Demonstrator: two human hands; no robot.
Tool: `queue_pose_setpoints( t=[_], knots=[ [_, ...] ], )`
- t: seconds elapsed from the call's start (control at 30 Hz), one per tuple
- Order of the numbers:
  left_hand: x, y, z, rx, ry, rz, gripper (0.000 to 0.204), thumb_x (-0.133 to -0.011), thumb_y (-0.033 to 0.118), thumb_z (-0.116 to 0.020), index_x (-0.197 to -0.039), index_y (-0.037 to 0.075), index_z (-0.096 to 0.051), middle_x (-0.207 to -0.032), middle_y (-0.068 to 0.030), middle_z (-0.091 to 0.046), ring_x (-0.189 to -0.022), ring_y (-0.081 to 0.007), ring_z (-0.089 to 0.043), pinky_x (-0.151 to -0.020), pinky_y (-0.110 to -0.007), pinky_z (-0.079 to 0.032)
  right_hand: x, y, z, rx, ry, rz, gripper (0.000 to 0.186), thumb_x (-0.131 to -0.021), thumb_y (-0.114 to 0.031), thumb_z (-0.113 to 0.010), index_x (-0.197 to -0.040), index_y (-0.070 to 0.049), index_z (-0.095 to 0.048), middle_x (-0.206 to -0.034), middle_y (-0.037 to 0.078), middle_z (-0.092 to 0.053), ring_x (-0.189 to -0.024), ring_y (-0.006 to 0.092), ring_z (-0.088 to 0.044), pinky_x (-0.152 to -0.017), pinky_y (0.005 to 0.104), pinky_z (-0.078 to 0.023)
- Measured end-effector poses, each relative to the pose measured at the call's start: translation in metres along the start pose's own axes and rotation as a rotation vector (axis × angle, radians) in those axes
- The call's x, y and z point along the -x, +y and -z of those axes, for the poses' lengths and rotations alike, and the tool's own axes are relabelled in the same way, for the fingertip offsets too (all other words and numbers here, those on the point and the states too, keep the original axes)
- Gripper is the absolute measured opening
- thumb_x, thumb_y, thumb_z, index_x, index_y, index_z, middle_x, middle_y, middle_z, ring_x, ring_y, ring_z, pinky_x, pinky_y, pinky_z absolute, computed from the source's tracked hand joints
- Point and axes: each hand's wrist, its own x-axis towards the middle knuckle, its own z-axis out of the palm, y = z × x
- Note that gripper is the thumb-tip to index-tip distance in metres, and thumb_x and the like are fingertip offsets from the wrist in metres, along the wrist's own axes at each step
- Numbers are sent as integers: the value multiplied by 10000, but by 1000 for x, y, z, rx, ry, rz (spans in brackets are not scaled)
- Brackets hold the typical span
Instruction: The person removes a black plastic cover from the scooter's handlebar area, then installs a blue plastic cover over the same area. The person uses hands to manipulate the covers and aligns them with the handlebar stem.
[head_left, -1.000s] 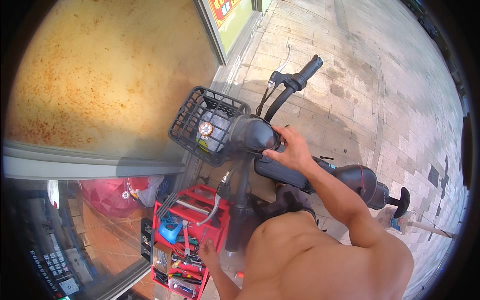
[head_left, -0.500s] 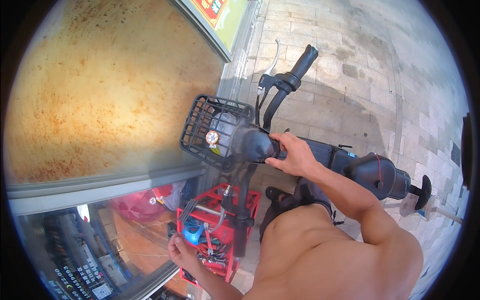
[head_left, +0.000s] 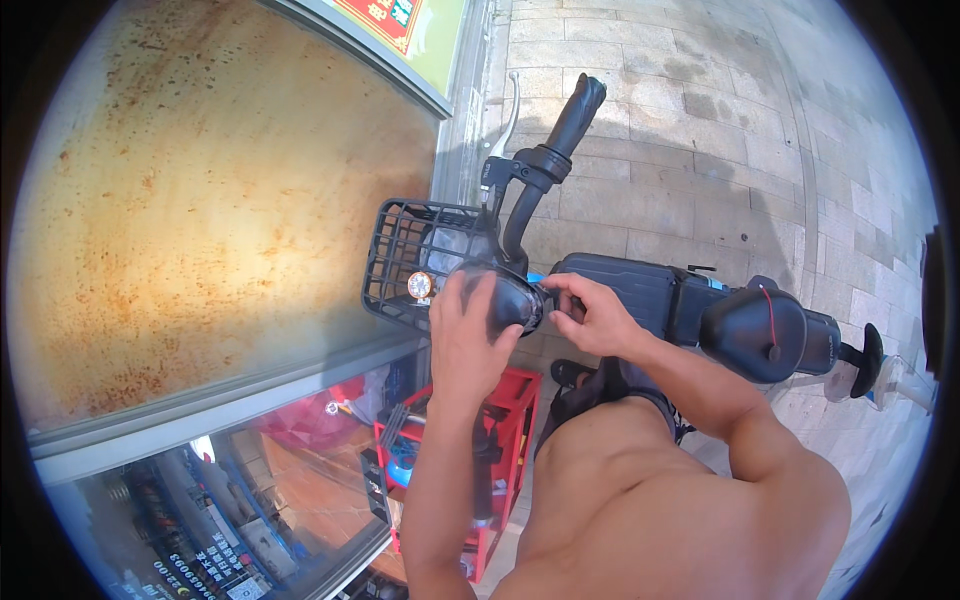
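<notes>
An electric bike stands in front of me, with a rounded black handlebar housing at the middle of its handlebar. My left hand grips this housing from the basket side, its fingers over the top and thumb at the near edge. Closed in a pinch, my right hand is at the housing's seat-side rim. Whatever is between its fingertips is dark and too small to make out. Beyond the housing sits the black wire basket, holding clear plastic and a round white-and-orange thing.
A handlebar grip with a silver brake lever points away from me. The black saddle is at the right. My left forearm partly covers a red tool cart. A stained panel and glass shopfront border the left.
My left hand has risen from beside the tool cart onto the housing. The right hand has shifted from gripping the housing's edge to a pinch at its rim. The view has shifted slightly.
</notes>
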Motion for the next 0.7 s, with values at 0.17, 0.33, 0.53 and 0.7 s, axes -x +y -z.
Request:
queue_pose_setpoints(
  t=[0.17,0.33,0.53,0.7],
  knots=[
    [-7,2,-8,-27,-63,34,684,-660,159,-795,-1282,84,-523,-1349,-214,-417,-1216,-394,-419,-1015,-440,-362,8,13,-1,-81,72,-16,315,-779,-65,-640,-1085,-40,-568,-661,31,-501,-577,139,-485,-551,280,-422],
    [-10,10,-3,-66,-101,59,674,-663,154,-787,-1279,77,-524,-1347,-210,-420,-1211,-395,-425,-1013,-435,-366,7,22,-1,-104,-13,-68,240,-799,-87,-634,-1026,-31,-577,-652,30,-510,-572,124,-487,-546,279,-422],
    [-13,14,-2,-85,-133,77,680,-661,149,-791,-1281,76,-521,-1349,-212,-415,-1214,-391,-422,-1013,-434,-367,1,34,-6,-206,-85,-110,165,-815,-122,-640,-944,-25,-605,-645,32,-530,-575,109,-495,-547,275,-428],
    [-14,15,-1,-85,-143,88,695,-654,138,-800,-1285,79,-516,-1346,-209,-414,-1221,-386,-415,-1014,-434,-367,-2,41,-8,-246,-121,-114,154,-821,-134,-638,-935,-34,-618,-658,28,-544,-583,107,-504,-556,272,-435]
  ],
)
